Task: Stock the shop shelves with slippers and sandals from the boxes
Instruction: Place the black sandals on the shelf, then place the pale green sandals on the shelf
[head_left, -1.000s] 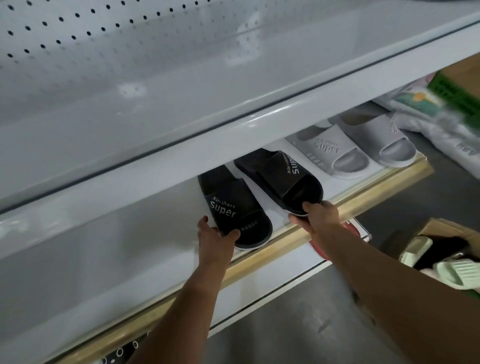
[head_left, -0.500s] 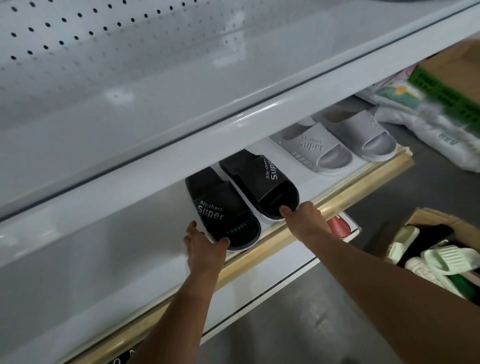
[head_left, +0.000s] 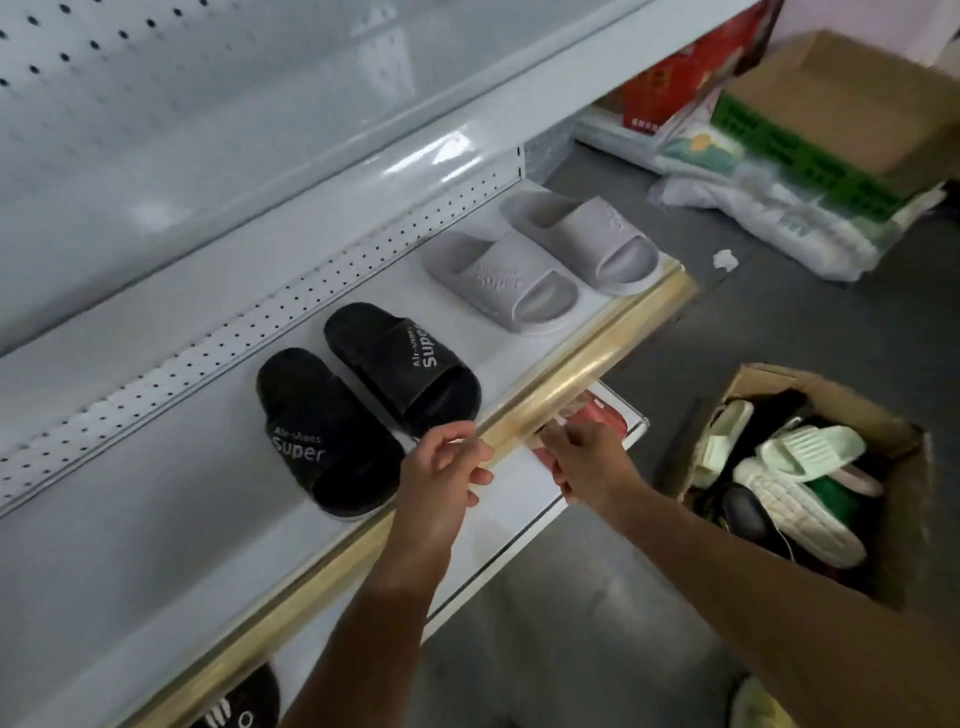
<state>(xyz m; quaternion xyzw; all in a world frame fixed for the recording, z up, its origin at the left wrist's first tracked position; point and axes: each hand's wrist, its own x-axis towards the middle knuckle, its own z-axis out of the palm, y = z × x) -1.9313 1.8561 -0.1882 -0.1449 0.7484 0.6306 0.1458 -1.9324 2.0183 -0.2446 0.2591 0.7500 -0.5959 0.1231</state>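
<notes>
Two black "Super" slippers (head_left: 332, 431) lie side by side on the white shelf (head_left: 156, 519), toes toward its gold front edge (head_left: 571, 379). To their right sits a pair of grey slippers (head_left: 540, 260). My left hand (head_left: 441, 483) hovers just off the shelf edge, fingers loosely curled, holding nothing. My right hand (head_left: 587, 462) is beside it, over the lower shelf, also empty. On the floor to the right, an open cardboard box (head_left: 810, 483) holds several pale green, white and dark slippers.
An empty white shelf with a pegboard back runs above. A lower shelf (head_left: 519, 514) carries something red under my right hand. At the far right stand a red carton (head_left: 675, 78), white bags (head_left: 769, 223), a green crate (head_left: 800, 156) and a cardboard box. A black shoe (head_left: 239, 701) shows at the bottom.
Both hands have let go of the black slippers and drawn back off the shelf edge. The view has tilted down and right, showing more of the box and floor.
</notes>
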